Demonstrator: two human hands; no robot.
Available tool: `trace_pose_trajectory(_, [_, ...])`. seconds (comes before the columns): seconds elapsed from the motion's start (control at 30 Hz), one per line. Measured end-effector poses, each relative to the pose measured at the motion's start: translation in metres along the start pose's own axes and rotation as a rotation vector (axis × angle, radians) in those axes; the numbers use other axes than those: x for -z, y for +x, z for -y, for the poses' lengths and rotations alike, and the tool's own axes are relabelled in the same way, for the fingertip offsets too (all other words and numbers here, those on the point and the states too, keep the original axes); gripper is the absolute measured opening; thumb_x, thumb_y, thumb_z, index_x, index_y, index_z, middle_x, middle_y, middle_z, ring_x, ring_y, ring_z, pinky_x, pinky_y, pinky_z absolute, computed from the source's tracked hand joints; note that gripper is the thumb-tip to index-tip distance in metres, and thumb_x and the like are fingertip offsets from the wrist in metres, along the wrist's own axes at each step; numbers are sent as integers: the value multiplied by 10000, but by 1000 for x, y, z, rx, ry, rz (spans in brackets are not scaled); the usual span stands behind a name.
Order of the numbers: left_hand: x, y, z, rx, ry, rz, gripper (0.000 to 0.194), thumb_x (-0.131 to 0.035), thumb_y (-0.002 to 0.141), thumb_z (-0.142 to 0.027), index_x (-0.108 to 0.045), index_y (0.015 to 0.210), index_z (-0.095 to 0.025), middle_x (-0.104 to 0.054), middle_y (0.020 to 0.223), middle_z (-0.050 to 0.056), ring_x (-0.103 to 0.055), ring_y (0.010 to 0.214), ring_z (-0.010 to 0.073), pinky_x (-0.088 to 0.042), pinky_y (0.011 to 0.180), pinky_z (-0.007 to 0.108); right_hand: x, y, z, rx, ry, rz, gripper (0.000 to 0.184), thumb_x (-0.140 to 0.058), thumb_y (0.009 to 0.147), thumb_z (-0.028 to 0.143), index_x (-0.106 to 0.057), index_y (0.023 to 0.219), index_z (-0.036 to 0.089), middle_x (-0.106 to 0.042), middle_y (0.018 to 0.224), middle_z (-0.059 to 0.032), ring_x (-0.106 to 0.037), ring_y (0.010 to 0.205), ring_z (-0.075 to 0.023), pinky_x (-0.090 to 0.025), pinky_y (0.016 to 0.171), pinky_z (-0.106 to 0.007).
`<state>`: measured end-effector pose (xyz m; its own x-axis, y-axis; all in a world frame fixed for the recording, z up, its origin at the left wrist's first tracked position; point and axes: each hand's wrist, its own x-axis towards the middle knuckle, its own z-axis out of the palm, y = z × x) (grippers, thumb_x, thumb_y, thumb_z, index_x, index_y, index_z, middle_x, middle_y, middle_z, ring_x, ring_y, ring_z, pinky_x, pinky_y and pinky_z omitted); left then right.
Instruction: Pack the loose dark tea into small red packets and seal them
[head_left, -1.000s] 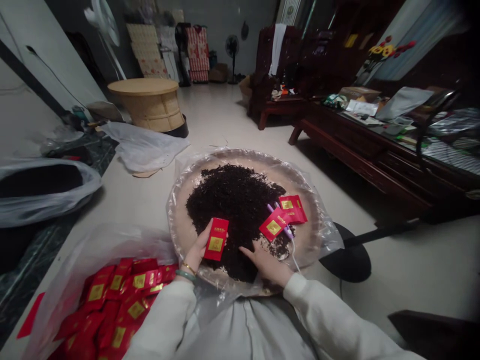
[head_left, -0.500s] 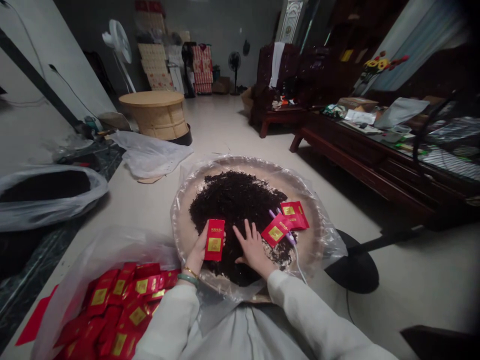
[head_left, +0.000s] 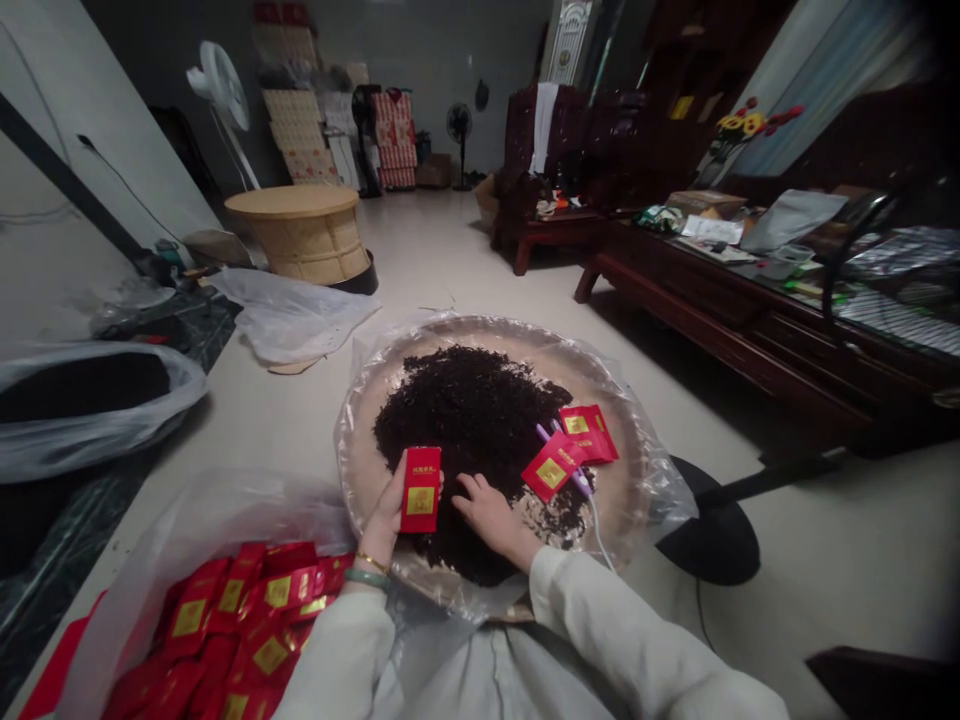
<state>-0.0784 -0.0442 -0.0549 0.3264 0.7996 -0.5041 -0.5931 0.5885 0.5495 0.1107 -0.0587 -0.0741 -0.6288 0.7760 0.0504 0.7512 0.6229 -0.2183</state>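
My left hand (head_left: 385, 518) is closed around a red packet (head_left: 422, 489) with a gold square on its front, held upright over the near left of a round tray (head_left: 628, 520) lined with clear plastic. A heap of dark tea leaves (head_left: 469, 405) covers the tray's middle. My right hand (head_left: 491, 515) reaches into the near part of the heap, fingers curled in, beside the packet; how much leaf lies under them is hidden. On the tray's right, red packets (head_left: 553, 465) rest on a purple two-armed tool (head_left: 581, 482) with a white cord, resembling a hair straightener.
A clear plastic bag (head_left: 217, 495) of several red packets stands at lower left. Behind it is an open bag of dark material (head_left: 82, 388). A black round base (head_left: 709, 535) stands right of the tray. Farther off are a woven drum-shaped stand (head_left: 300, 235) and a long wooden table (head_left: 675, 290).
My right hand's spread fingers have curled in and come closer to the packet. The left hand still holds the packet upright. The whole view has shifted slightly.
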Motion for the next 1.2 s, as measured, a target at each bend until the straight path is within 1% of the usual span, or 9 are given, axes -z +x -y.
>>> trace_pose_trajectory(0.13, [4, 1, 1, 2, 26, 3, 671, -389, 860, -661, -630, 1083, -77, -741, 821, 112, -715, 705, 200, -581, 691, 312, 5, 3, -17, -118, 445, -207, 252, -590, 761, 55, -674, 933, 218, -551, 1227, -110, -515, 1082, -249, -479, 878, -400])
trace_pose_trajectory(0.23, [5, 2, 4, -28, 38, 3, 678, -418, 843, -672, -623, 1091, -76, -739, 829, 109, -709, 712, 199, -575, 705, 313, 11, 7, -32, -380, 1147, -440, 161, -698, 662, 105, -681, 781, 213, -613, 1019, -48, -553, 1000, -225, -469, 895, -371])
trace_pose_trajectory(0.3, [4, 2, 6, -66, 70, -13, 662, -483, 819, -660, -613, 1107, -77, -736, 835, 111, -706, 731, 205, -568, 712, 316, 15, 9, -40, -538, 1509, -511, 155, -751, 626, 178, -663, 748, 217, -626, 883, -12, -584, 900, -209, -511, 771, -320])
trace_pose_trajectory(0.43, [-9, 6, 11, -284, 231, -15, 670, -647, 719, -625, -589, 1164, -127, -721, 931, 109, -689, 800, 216, -545, 725, 311, 25, 11, -52, -606, 1786, -479, 215, -695, 730, 333, -633, 917, 249, -667, 870, -1, -633, 731, -172, -508, 548, -259])
trace_pose_trajectory(0.67, [-28, 15, 21, -633, 557, 50, 874, -806, 617, -433, -394, 1368, -260, -574, 930, 4, -590, 862, 155, -487, 790, 271, 53, 15, -54, -549, 2477, -286, 259, -475, 907, 352, -628, 1013, 171, -711, 1015, -102, -680, 898, -216, -545, 774, -384])
trace_pose_trajectory(0.8, [-32, 8, 23, -740, 933, 35, 626, -744, 698, -336, -497, 1272, -302, -508, 1047, 20, -543, 986, 178, -477, 851, 319, 64, 18, -50, -564, 2493, -298, 282, -421, 930, 355, -628, 1010, 183, -721, 989, -92, -681, 910, -225, -532, 816, -423])
trace_pose_trajectory(0.93, [-41, -1, 19, -915, 1352, 16, 314, -721, 723, -285, -621, 1017, -234, -535, 985, 35, -548, 911, 191, -461, 834, 346, 75, 18, -43, -581, 2416, -295, 319, -423, 915, 422, -638, 972, 194, -723, 976, -81, -673, 941, -228, -514, 864, -431])
trace_pose_trajectory(1.07, [-50, -3, 18, -1016, 1611, -73, 288, -760, 689, -312, -587, 891, -200, -590, 918, 39, -556, 830, 203, -445, 743, 337, 87, 16, -35, -558, 2241, -304, 369, -457, 879, 505, -645, 965, 199, -715, 1012, -96, -656, 987, -263, -507, 863, -472])
trace_pose_trajectory(1.2, [-56, -1, 20, -1052, 1645, -83, 309, -755, 695, -349, -538, 856, -197, -580, 877, 33, -553, 786, 191, -451, 689, 300, 94, 17, -23, -519, 2136, -378, 406, -508, 837, 561, -666, 925, 196, -721, 992, -87, -651, 987, -272, -495, 884, -465])
